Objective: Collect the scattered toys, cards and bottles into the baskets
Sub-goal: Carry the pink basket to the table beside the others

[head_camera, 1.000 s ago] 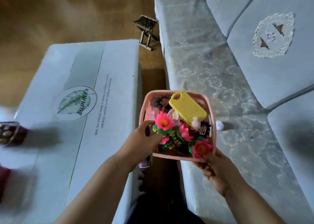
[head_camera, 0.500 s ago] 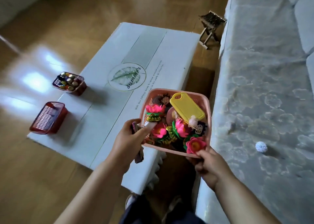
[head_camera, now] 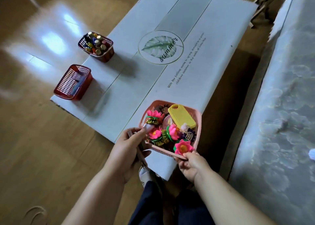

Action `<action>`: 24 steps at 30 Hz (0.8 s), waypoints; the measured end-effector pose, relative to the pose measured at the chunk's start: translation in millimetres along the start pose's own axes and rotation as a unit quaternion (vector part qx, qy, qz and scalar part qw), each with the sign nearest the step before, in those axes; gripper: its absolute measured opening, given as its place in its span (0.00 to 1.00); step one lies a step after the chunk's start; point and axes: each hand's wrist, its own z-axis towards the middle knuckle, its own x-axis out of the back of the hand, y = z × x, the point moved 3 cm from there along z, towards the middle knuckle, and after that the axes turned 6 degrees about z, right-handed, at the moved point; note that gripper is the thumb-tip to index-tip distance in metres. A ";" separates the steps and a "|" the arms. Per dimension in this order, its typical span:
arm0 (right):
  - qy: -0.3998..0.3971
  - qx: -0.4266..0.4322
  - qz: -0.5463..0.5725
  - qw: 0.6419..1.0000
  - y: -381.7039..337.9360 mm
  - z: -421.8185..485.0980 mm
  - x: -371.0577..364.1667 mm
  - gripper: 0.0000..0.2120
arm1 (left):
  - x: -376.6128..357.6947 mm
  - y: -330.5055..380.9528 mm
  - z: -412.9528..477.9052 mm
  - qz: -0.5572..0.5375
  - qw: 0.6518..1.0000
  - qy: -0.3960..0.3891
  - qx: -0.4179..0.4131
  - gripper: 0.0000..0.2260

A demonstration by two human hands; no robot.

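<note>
While held at white table point(head_camera: 136, 88) edge, pink basket point(head_camera: 163, 151): left hand point(head_camera: 126, 149) grips side, right hand point(head_camera: 192, 165) pinches near rim

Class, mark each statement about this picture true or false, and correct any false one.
1. The left hand and right hand both hold the pink basket. True.
2. The yellow board lies on the white table beside the basket. False: it lies inside the pink basket, among toy flowers.
3. A farther red basket and a nearer red basket stand on the table. True.
4. The farther red basket is empty. False: it holds small bottles.
</note>
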 end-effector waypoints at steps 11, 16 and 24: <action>-0.029 -0.036 -0.081 0.996 20.9 53.1 -30.3 0.25 | 16.0 -20.2 70.2 0.055 0.997 -0.017 0.044 0.11; -0.049 0.000 -0.151 0.987 -21.7 33.9 -7.3 0.31 | -25.2 -13.3 88.3 0.099 0.990 -0.085 0.048 0.04; 0.117 0.155 -0.043 0.980 -110.2 57.6 108.2 0.13 | -134.2 -21.0 94.4 0.184 0.963 -0.183 0.074 0.06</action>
